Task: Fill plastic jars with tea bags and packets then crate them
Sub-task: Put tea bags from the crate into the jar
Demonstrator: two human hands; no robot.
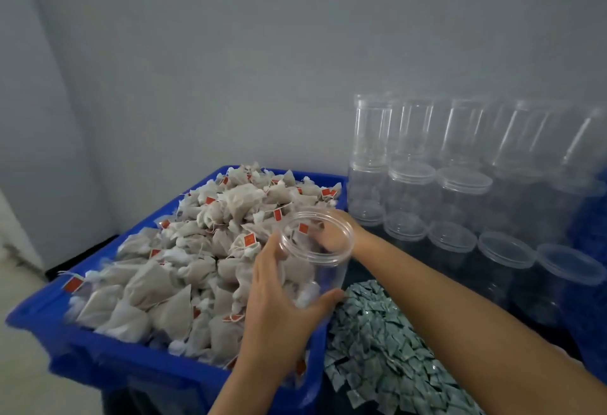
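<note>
left hand [279, 309]: wrapped round the clear jar [315, 250], jar tilted over the blue crate [138, 362]
right hand [331, 234]: at the jar mouth, fingers blurred, grip can't be told
tea bags [184, 270]: heaped in crate
packets [387, 349]: green pile, right of crate
empty jars [460, 191]: stacked behind

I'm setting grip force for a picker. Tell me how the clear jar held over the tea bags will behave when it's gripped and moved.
The jar looks thin-walled and nearly empty, so it is probably light and may flex if squeezed. Its smooth clear sides could be slippery; the left hand wraps its lower wall. Being round, it would likely roll if laid down on the heaped tea bags.
</note>
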